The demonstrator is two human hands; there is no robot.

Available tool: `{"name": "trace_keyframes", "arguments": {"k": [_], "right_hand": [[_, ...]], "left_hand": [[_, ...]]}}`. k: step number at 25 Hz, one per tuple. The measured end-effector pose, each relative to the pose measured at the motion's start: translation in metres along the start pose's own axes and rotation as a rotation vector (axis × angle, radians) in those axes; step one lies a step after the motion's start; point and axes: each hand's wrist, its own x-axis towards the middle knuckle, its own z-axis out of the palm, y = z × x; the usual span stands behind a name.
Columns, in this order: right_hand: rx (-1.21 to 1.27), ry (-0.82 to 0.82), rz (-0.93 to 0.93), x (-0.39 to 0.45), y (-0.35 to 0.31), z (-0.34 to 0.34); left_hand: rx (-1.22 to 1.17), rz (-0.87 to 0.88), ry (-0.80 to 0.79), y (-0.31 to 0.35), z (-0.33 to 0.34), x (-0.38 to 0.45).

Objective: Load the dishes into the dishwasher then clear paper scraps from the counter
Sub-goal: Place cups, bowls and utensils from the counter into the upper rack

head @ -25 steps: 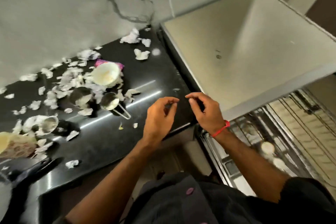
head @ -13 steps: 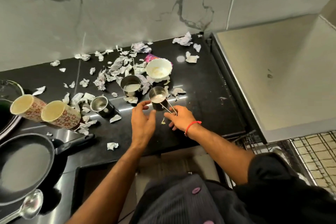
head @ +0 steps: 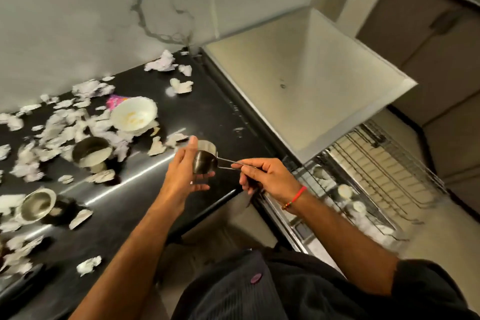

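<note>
A: The black desk (head: 135, 205) under the grey marble wall is messy. Torn paper scraps (head: 78, 125) lie all over the left of the picture.

B: What is the person holding?

A: A little steel cup with a long handle (head: 205, 161), in the middle of the picture, up in the air over the front edge of the desk. The right hand (head: 270, 176) has its grip pinching the thin handle. The left hand (head: 187, 171) cups the round side of it, thumb up near the rim and fingers curled below.

B: Where should it go?

A: I think into the wire rack (head: 376, 176) at the lower right, pulled out below the desk. Some small pale dishes already sit in it, but they look blurry.

B: How to do it well?

A: Keep the handle pinched, let the left hand go, and carry the cup over to the right. Tip it mouth down and find a free gap, so it does not bump the other dishes.

B: What is left?

A: A white bowl (head: 133, 115) and two steel bowls (head: 91, 154) wait on the left. The scraps come last.
</note>
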Motion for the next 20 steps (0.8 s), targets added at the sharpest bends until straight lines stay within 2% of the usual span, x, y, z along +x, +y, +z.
{"name": "trace_keyframes", "arguments": {"k": [2, 6, 10, 12, 14, 17, 20], "right_hand": [[0.086, 0.116, 0.003, -0.031, -0.003, -0.040], [0.417, 0.384, 0.051, -0.082, 0.006, -0.129], [0.597, 0.629, 0.057, -0.115, 0.030, -0.231], [0.611, 0.674, 0.099, -0.130, 0.045, -0.284], [0.581, 0.707, 0.170, -0.143, 0.064, -0.340], [0.545, 0.786, 0.229, -0.149, 0.095, -0.413], [0.547, 0.973, 0.246, -0.138, 0.139, -0.486]], "left_hand": [[0.049, 0.055, -0.129, 0.004, 0.045, 0.005], [0.159, 0.165, -0.461, 0.003, 0.141, 0.013], [0.658, 0.406, -0.762, -0.013, 0.243, 0.027], [0.867, 0.533, -0.811, -0.025, 0.301, 0.036], [0.977, 0.564, -0.864, -0.038, 0.366, 0.047], [1.099, 0.547, -0.936, -0.062, 0.452, 0.073], [1.215, 0.467, -0.942, -0.094, 0.519, 0.098]]}}
